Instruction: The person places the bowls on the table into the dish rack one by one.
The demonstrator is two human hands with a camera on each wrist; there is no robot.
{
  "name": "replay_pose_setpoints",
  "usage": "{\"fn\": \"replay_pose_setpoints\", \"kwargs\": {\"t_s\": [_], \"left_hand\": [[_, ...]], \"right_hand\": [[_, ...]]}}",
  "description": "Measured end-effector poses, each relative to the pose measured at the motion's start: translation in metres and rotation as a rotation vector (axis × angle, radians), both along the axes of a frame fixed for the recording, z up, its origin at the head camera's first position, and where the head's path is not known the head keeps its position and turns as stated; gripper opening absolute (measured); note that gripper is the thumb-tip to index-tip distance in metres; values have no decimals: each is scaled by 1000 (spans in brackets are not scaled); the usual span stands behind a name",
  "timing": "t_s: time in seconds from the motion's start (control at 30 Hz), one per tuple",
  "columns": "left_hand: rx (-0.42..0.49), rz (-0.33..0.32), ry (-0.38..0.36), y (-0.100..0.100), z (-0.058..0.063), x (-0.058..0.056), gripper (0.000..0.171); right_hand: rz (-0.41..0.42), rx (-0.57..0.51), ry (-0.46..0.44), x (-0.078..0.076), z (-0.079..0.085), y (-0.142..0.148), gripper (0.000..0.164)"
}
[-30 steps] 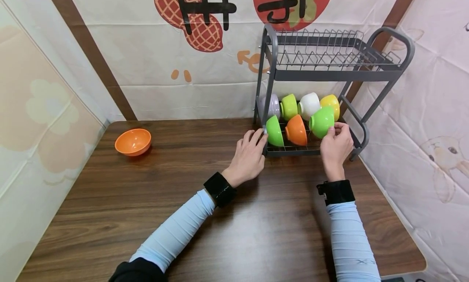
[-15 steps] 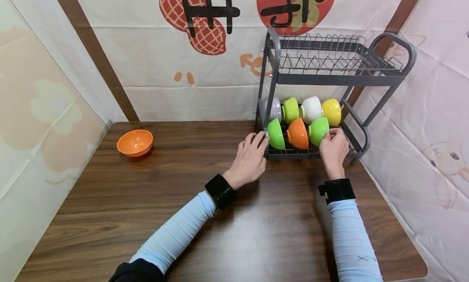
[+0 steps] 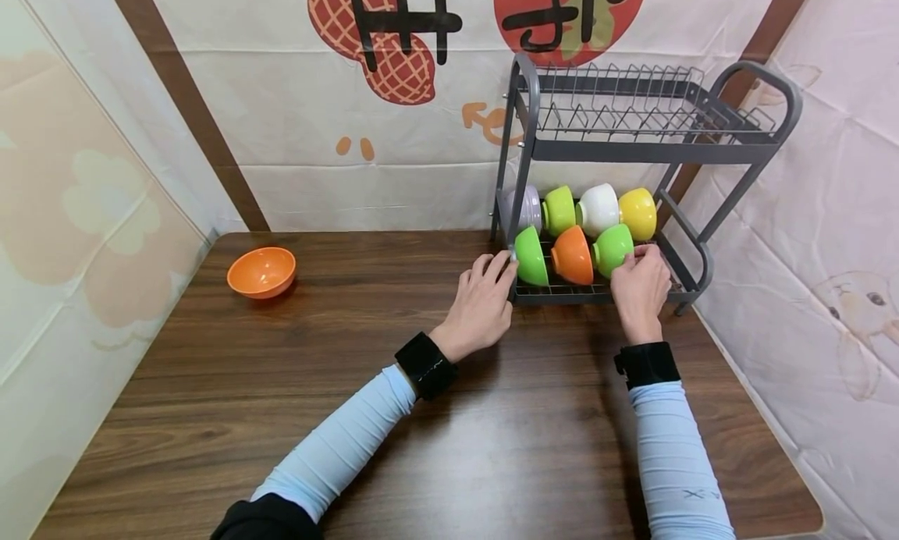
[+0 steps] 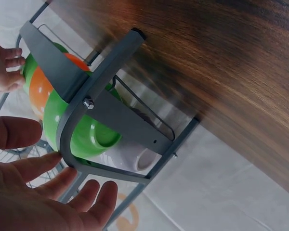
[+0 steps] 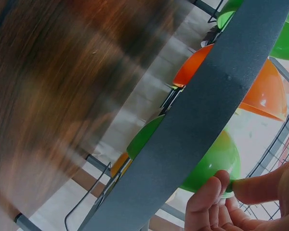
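Observation:
On the lower shelf of a grey two-tier dish rack (image 3: 639, 151), a green bowl (image 3: 613, 249) stands on its side at the right of the front row. My right hand (image 3: 641, 294) pinches its rim between thumb and fingers, as the right wrist view shows. My left hand (image 3: 477, 306) touches the rack's left front upright with its fingertips, the fingers spread. An orange bowl (image 3: 572, 255) and another green bowl (image 3: 531, 257) fill the front row. Behind them are a lilac bowl (image 3: 528, 209), a lime bowl (image 3: 559, 210), a white bowl (image 3: 599, 210) and a yellow bowl (image 3: 637, 214).
A loose orange bowl (image 3: 261, 273) sits upright at the table's far left. The wooden table (image 3: 337, 353) runs back to a printed cloth wall (image 3: 281, 119). Wire dividers line the rack's upper tier (image 3: 611, 107).
My right hand has lowered the green bowl into the front row, slightly leftward, beside the orange one. The left hand stays at the rack's upright. The head view has shifted slightly.

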State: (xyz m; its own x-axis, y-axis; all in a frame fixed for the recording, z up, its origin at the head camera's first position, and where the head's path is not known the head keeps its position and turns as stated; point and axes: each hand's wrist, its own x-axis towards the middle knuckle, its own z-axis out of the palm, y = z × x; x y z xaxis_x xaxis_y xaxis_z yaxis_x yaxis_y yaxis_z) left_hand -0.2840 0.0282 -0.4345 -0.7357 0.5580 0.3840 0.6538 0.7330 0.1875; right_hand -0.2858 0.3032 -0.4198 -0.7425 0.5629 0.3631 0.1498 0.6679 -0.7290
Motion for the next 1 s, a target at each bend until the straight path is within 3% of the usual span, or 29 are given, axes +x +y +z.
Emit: {"fn": "replay_pose_setpoints", "kwargs": {"t_s": [0.73, 1.0], "left_hand": [[-5, 0, -7, -2, 0, 0, 60], [-9, -3, -28, -2, 2, 1, 60]], "right_hand": [[-38, -3, 16, 6, -7, -2, 27], [-28, 60, 79, 12, -2, 1, 25]]}}
